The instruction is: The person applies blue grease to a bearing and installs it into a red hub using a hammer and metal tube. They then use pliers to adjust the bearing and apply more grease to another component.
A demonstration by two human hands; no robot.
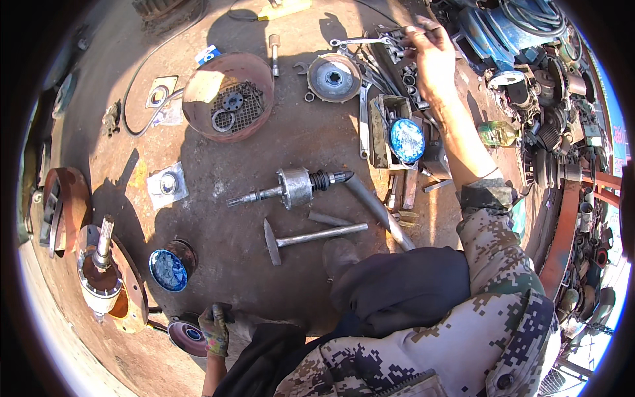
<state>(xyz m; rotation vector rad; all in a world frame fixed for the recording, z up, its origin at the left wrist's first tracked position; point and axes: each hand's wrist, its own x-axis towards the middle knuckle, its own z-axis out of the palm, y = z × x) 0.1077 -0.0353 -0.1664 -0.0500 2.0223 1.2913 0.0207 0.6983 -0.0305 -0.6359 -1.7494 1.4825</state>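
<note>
My right hand (433, 63), bare, reaches out over a pile of wrenches and sockets at the far right; its fingers are apart and bent, and nothing shows clearly in them. Low on the left, my gloved left hand (215, 331) has curled fingers beside a round metal hub (187, 336); a dark shape at its fingertips is too unclear to name. Between my hands a splined shaft with a metal cylinder and a dark spring (295, 188) lies on the ground, its right end against a steel pipe (380, 212). A hammer (317, 235) lies nearer to me.
A rusty round pan (192, 112) holds rings and a mesh. Near it are a metal disc (334, 77) and a bagged bearing (167, 184). One blue-topped tin (406, 140) sits by a toolbox (380, 109), another tin (170, 268) at left. A flanged shaft (102, 278) stands far left; machine parts (549, 86) crowd the right.
</note>
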